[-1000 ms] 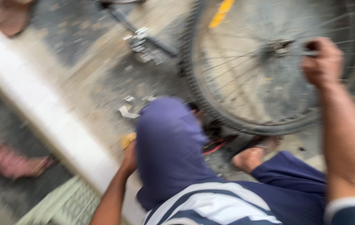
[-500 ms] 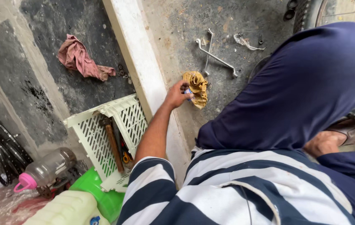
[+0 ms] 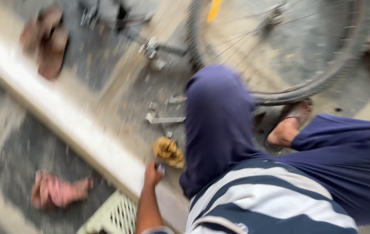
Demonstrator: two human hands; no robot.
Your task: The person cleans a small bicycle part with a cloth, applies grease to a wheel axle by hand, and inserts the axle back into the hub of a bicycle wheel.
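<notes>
Crouching over the ground, the person lowers the left hand [image 3: 152, 174] beside a white curb [image 3: 70, 125], fingers curled on a small object too blurred to identify, just beside a yellow-brown rag [image 3: 168, 151]. Beyond the rag lies a metal wrench [image 3: 164, 119], with a pink cloth [image 3: 57, 190] left of the curb. Farther off stands a bicycle wheel [image 3: 280, 93]; the right hand is out of view.
</notes>
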